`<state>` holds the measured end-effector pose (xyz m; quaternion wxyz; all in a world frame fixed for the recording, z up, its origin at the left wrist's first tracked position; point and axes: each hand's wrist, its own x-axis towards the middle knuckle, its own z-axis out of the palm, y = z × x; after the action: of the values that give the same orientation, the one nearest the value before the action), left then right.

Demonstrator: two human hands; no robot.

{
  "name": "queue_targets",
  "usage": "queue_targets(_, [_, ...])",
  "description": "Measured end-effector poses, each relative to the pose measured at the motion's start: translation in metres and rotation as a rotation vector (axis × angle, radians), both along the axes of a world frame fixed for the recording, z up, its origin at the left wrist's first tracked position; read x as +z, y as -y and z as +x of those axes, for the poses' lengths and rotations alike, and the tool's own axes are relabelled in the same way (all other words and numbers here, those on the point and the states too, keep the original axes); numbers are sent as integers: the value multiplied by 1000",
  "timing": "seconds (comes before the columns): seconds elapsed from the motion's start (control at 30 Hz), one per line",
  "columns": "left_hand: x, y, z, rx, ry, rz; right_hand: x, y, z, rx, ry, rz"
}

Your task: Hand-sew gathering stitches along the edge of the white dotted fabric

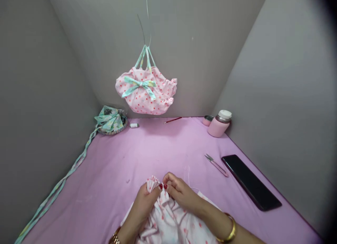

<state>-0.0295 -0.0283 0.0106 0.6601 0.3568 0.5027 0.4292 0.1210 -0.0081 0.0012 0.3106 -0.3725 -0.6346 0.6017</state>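
White-pink fabric with red dots (pixel 171 223) lies bunched at the near edge of the table, its upper edge gathered in small pleats. My left hand (pixel 147 199) pinches the gathered edge between thumb and fingers. Right beside it, my right hand (pixel 180 192) has thumb and forefinger pressed together at the same edge; whether a needle is between them is too small to tell. The thumbs nearly touch. Thin white thread (pixel 189 177) trails on the cloth beyond my right hand.
A dotted garment with a green bow (pixel 142 93) hangs at the back. Around the purple-covered table (pixel 110 166) are a basket (pixel 113 131), green straps (pixel 70 172), thread spool (pixel 134 125), red pencil (pixel 173 120), pink jar (pixel 218 126), snips (pixel 216 165) and black phone (pixel 251 182).
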Motion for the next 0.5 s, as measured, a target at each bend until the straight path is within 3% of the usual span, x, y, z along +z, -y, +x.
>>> queue_targets(0.17, [-1,-1,0,43,50,1,-3,-6,-1,-67,14,96])
queue_targets(0.33, [7,4,1,55,122,24,35,8,1,-395,213,552])
queue_targets(0.4, [8,6,1,57,134,41,51,29,-5,-223,202,563])
queue_targets(0.47, [7,7,0,53,138,44,59,56,-16,161,174,460])
queue_targets(0.5, [6,8,0,49,140,42,61,70,-23,288,169,424])
